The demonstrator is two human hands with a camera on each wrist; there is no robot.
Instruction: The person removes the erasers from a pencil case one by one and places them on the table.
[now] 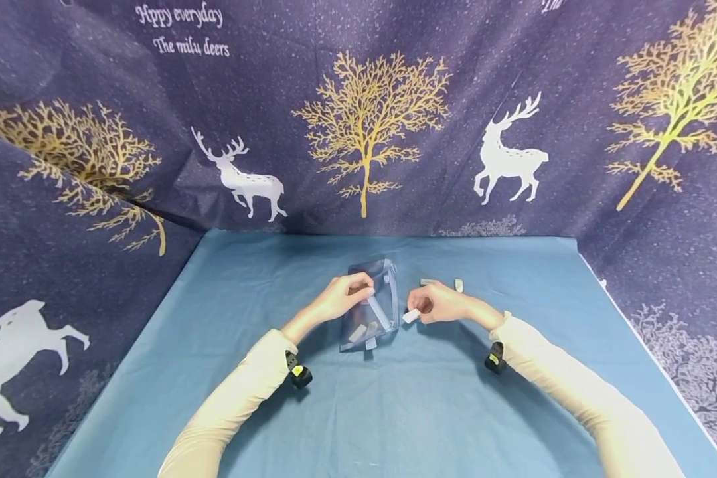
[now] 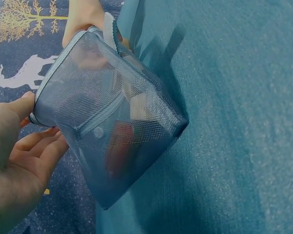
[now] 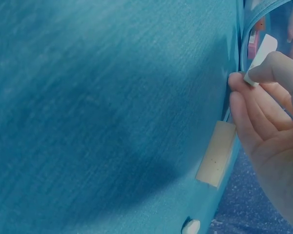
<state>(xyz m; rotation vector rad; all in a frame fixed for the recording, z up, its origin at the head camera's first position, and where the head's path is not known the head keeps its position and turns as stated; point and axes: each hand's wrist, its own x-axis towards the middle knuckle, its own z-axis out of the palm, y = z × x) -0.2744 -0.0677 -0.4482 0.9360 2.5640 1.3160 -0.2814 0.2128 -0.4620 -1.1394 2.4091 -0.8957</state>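
A blue mesh zip pouch (image 1: pixel 348 332) lies on the table in front of me, its mouth facing right. My left hand (image 1: pixel 342 297) pinches the pouch's upper rim, and the left wrist view shows the mesh (image 2: pixel 75 80) spread with the zip edge parted. Through the mesh I see white blocks and a red piece (image 2: pixel 121 153) inside. At the mouth, my right hand (image 1: pixel 445 303) holds a small white eraser (image 3: pixel 263 52) between thumb and fingers. A pale block (image 3: pixel 216 156) lies on the cloth near that hand, with a small white piece (image 3: pixel 191 227) beyond it.
A blue cloth (image 1: pixel 382 411) covers the table. Behind it hangs a dark curtain (image 1: pixel 406 199) printed with deer and trees. Two pale blocks, one of them standing out at the right (image 1: pixel 459 285), are behind my right hand. Each wrist carries a strapped camera.
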